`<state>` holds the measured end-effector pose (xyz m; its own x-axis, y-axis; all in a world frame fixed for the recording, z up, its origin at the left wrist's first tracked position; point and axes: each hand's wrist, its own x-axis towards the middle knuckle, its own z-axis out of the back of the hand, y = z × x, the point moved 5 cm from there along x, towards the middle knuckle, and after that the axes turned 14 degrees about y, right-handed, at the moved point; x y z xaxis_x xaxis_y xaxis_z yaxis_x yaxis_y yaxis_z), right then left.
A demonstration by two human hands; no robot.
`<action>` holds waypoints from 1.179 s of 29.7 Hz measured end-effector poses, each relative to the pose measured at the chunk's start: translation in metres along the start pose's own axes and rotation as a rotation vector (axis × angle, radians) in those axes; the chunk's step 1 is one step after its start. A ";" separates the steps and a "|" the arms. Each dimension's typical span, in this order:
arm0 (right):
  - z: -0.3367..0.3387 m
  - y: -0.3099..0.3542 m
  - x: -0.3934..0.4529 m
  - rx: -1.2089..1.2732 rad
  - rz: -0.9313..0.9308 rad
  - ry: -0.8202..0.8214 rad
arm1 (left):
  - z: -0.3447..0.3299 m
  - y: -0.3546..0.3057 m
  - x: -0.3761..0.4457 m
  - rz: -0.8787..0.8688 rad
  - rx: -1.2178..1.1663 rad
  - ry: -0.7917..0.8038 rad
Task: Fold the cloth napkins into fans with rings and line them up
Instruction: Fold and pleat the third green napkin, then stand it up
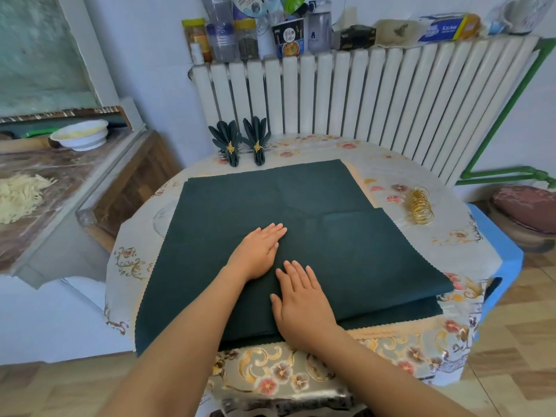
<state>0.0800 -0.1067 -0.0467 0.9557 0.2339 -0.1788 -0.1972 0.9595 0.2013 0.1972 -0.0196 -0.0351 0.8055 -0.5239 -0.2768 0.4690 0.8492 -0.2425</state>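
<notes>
A dark green cloth napkin [376, 254] lies folded on top of other spread green napkins [270, 188] on the round table. My left hand [258, 251] presses flat on the cloth near its middle, fingers straight. Just to its right and nearer me, my right hand [301, 305] also lies flat on the folded layer. Two finished fan napkins [228, 142] [257, 139] with gold rings stand side by side at the table's far edge. A pile of gold napkin rings [419, 206] sits at the right of the cloth.
The table wears a floral plastic cover [391, 344]. A white radiator [361, 94] with bottles and boxes on top stands behind. A counter at the left holds a white bowl [81, 135] and noodles [21, 194]. A blue stool [505, 254] is at the right.
</notes>
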 end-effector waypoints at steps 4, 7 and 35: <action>0.014 -0.003 -0.002 0.033 0.017 -0.066 | -0.006 0.000 0.002 0.032 0.094 -0.026; 0.044 -0.030 0.019 -0.002 0.051 -0.087 | -0.008 0.003 0.006 0.043 0.130 -0.021; 0.132 -0.197 0.058 0.079 -0.285 0.123 | -0.010 0.002 0.004 0.061 0.195 0.022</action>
<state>0.2027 -0.3026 0.0306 0.9355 -0.0205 -0.3527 0.0967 0.9751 0.1998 0.1972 -0.0205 -0.0462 0.8274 -0.4705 -0.3066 0.4825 0.8749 -0.0403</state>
